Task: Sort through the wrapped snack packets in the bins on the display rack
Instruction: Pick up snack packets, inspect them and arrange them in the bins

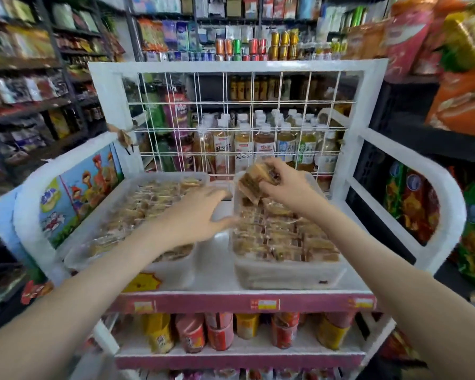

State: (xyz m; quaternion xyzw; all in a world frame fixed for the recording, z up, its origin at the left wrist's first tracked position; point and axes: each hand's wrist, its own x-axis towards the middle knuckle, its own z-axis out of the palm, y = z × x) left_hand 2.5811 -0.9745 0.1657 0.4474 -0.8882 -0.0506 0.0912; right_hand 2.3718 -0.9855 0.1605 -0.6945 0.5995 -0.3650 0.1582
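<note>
Sorting packets (pixel 254 179): right hand (pixel 288 187) grasps several above the bin (pixel 285 275); left hand (pixel 200 212), released, likely clears space beneath next.

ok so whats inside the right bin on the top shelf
Rows of wrapped snack packets fill the right bin. The right hand holds a handful of packets above its far end. Whatever lies under the top layer, and the bin's floor, is covered.
</note>
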